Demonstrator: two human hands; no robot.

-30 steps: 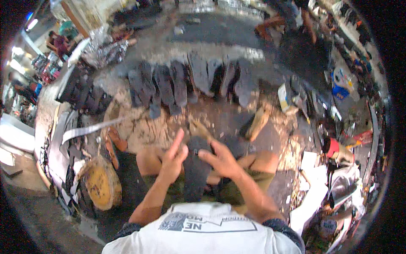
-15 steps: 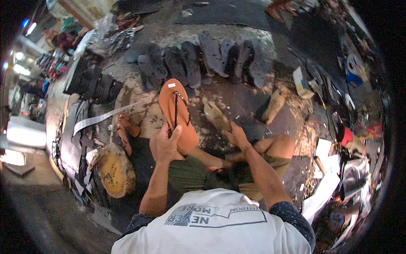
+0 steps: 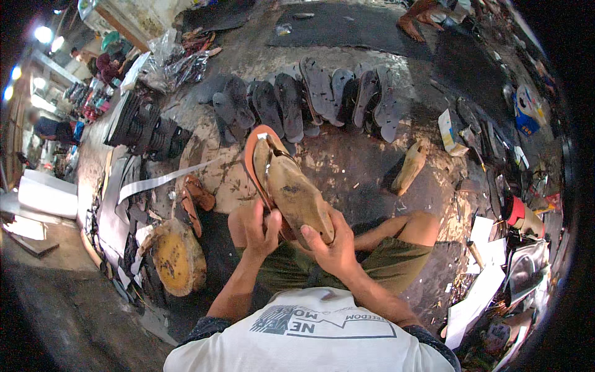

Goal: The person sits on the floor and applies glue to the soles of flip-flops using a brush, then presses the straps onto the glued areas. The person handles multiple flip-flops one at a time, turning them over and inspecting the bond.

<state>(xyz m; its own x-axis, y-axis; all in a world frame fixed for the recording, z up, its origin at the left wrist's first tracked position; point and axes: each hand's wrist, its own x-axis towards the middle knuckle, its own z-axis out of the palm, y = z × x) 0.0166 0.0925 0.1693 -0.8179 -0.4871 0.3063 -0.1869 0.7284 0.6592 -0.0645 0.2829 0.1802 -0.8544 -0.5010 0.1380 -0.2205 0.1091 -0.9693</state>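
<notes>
An orange-brown thong sandal with a dark strap is in my left hand, held near its heel end. My right hand grips a worn wooden shoe last by its heel, thumb on top. The last lies over the sandal's upper face, its toe end at the strap, and hides most of the footbed. Both are held above my lap, tilted with their toes toward the far left. Part of my left hand's grip is hidden under the sandal and last.
Several dark soles stand in a row ahead. A second wooden last lies to the right. Brown sandals and a round wood block are at my left. White sheets and scraps clutter the right side.
My right hand has lifted the wooden last from the floor area ahead and brought it left onto the sandal. The sandal has turned partly beneath it.
</notes>
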